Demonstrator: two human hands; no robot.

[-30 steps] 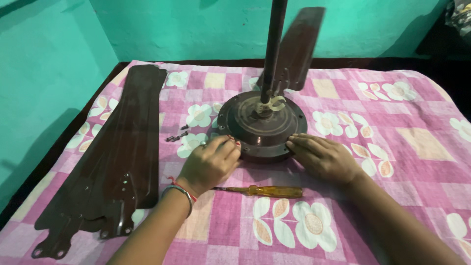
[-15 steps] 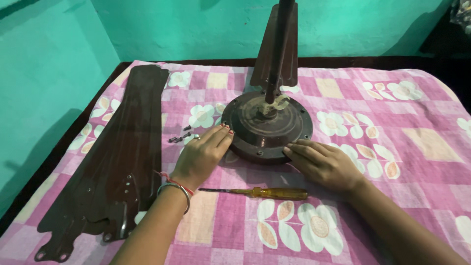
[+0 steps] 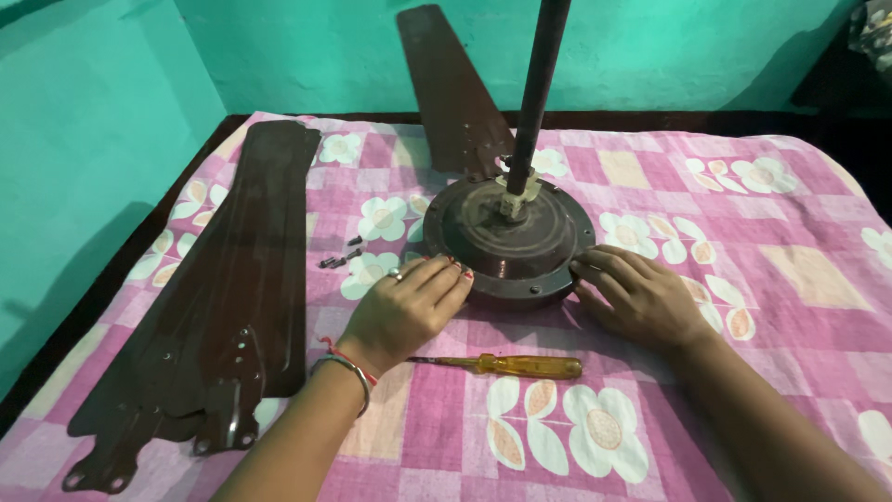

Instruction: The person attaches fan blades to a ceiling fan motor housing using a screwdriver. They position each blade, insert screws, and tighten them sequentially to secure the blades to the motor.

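Observation:
A dark brown ceiling fan motor [image 3: 509, 237] lies on a pink patterned bed cover [image 3: 799, 279], its down rod [image 3: 537, 88] standing up. One blade [image 3: 448, 88] is still fixed to it and points toward the far wall, left of the rod. My left hand [image 3: 404, 311] rests against the motor's near left rim, fingers touching it. My right hand [image 3: 641, 297] presses on the near right rim. Both hands hold the motor's edge.
Detached fan blades [image 3: 218, 288] lie stacked at the left of the bed. Several small screws [image 3: 340, 257] sit between that stack and the motor. A yellow-handled screwdriver [image 3: 509, 364] lies just in front of my hands. Green walls surround the bed.
The motor has turned under my hands: the attached blade swung from right of the rod to left of it. My hands shifted slightly along the rim.

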